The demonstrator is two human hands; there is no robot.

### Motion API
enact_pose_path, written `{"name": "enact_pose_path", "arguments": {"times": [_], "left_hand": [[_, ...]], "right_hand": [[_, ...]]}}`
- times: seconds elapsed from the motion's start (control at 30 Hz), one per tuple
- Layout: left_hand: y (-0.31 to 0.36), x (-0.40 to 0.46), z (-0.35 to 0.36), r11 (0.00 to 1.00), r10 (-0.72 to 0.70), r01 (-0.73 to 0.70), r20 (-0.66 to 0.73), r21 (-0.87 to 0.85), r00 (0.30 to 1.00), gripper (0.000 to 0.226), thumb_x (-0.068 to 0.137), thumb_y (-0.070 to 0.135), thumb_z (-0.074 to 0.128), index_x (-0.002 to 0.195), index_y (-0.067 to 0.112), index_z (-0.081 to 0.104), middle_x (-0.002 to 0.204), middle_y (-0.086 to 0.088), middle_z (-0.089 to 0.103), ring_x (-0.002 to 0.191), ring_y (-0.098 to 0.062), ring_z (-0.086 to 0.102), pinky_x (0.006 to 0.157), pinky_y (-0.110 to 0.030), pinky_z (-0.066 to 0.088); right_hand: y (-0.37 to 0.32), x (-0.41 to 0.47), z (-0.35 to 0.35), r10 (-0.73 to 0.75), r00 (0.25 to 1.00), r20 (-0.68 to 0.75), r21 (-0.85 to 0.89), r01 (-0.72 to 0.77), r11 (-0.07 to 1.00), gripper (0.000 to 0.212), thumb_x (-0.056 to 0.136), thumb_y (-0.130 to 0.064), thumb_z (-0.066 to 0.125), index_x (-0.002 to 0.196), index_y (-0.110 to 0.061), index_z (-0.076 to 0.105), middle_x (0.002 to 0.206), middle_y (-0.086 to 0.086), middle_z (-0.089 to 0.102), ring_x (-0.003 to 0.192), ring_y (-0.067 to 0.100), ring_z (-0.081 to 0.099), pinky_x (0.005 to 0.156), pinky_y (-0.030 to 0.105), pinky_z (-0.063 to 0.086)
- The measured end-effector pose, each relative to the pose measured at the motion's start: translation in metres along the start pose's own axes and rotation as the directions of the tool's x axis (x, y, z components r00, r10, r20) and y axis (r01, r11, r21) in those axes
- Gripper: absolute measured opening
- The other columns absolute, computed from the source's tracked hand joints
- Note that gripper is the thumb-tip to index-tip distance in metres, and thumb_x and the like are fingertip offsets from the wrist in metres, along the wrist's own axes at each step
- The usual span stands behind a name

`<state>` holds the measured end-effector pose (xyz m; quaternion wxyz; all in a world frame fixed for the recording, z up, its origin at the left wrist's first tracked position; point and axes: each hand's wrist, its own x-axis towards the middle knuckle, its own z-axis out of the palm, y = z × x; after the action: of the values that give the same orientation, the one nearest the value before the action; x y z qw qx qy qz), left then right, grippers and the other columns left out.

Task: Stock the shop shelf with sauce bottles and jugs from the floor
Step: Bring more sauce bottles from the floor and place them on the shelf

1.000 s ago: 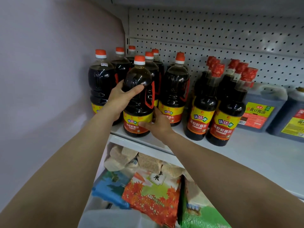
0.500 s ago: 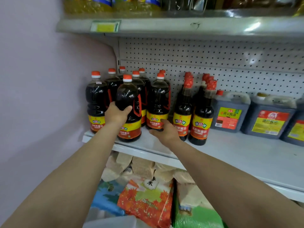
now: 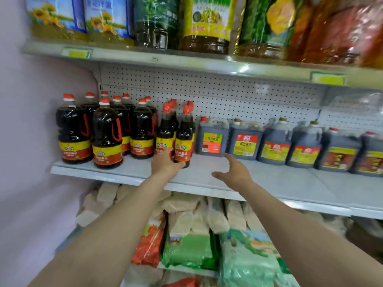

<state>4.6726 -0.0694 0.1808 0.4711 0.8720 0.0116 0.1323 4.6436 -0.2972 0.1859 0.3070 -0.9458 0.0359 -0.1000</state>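
Several big dark sauce bottles (image 3: 106, 137) with orange caps stand in rows at the left end of the grey shelf (image 3: 132, 175). Right of them is a small cluster of slim sauce bottles (image 3: 183, 139) with red wrapped caps. My left hand (image 3: 164, 165) grips the foot of the front left slim bottle (image 3: 164, 134). My right hand (image 3: 235, 172) hovers over the bare shelf with fingers spread, holding nothing, just in front of a row of dark sauce jugs (image 3: 211, 138) that runs off to the right.
A pale wall (image 3: 31, 141) closes the shelf's left end, and a pegboard (image 3: 207, 90) backs it. The upper shelf (image 3: 186, 61) carries large oil bottles. Bags of rice (image 3: 186, 245) fill the level below. Bare shelf surface lies in front of the jugs.
My left hand let go of the big front bottle and moved right to the slim bottles. My right hand shifted right and opened. The view pulled back and tilted up.
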Motion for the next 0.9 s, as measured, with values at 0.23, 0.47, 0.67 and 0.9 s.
{"name": "enact_pose_path", "arguments": {"times": [0.23,0.47,0.67,0.9], "left_hand": [[0.072,-0.078,0.106,0.99,0.065,-0.092,0.23,0.11,0.971,0.07,0.076,0.041,0.081,0.138,0.028,0.051,0.137,-0.013,0.054,0.123,-0.033,0.053,0.102,-0.039,0.046],[0.126,-0.148,0.213,0.969,0.196,-0.243,0.439,0.052,0.877,0.067,0.074,0.039,0.083,0.134,0.032,0.054,0.13,-0.012,0.053,0.121,-0.033,0.053,0.098,-0.038,0.048],[0.165,-0.178,0.298,0.925,0.319,-0.378,0.584,-0.022,0.747,0.066,0.071,0.035,0.085,0.131,0.031,0.057,0.127,-0.009,0.058,0.116,-0.03,0.056,0.094,-0.036,0.05],[0.194,-0.192,0.396,0.844,0.422,-0.521,0.758,-0.128,0.497,0.067,0.072,0.032,0.084,0.133,0.026,0.056,0.129,-0.009,0.056,0.116,-0.028,0.055,0.091,-0.027,0.044]], "right_hand": [[0.11,-0.09,-0.089,0.163,0.982,-0.091,-0.034,-0.166,0.985,0.086,0.082,-0.044,0.078,0.153,-0.028,0.032,0.14,0.019,0.044,0.129,0.035,0.048,0.106,0.039,0.043],[0.206,-0.166,-0.146,0.317,0.919,-0.234,-0.094,-0.346,0.933,0.079,0.078,-0.046,0.079,0.146,-0.03,0.042,0.137,0.014,0.047,0.127,0.034,0.048,0.103,0.038,0.042],[0.275,-0.205,-0.179,0.499,0.809,-0.311,-0.099,-0.55,0.829,0.078,0.078,-0.05,0.078,0.144,-0.033,0.041,0.14,0.01,0.047,0.129,0.032,0.045,0.104,0.046,0.046],[0.333,-0.236,-0.194,0.664,0.637,-0.392,-0.033,-0.731,0.681,0.076,0.08,-0.049,0.077,0.145,-0.032,0.041,0.141,0.012,0.046,0.132,0.034,0.04,0.106,0.044,0.043]]}}
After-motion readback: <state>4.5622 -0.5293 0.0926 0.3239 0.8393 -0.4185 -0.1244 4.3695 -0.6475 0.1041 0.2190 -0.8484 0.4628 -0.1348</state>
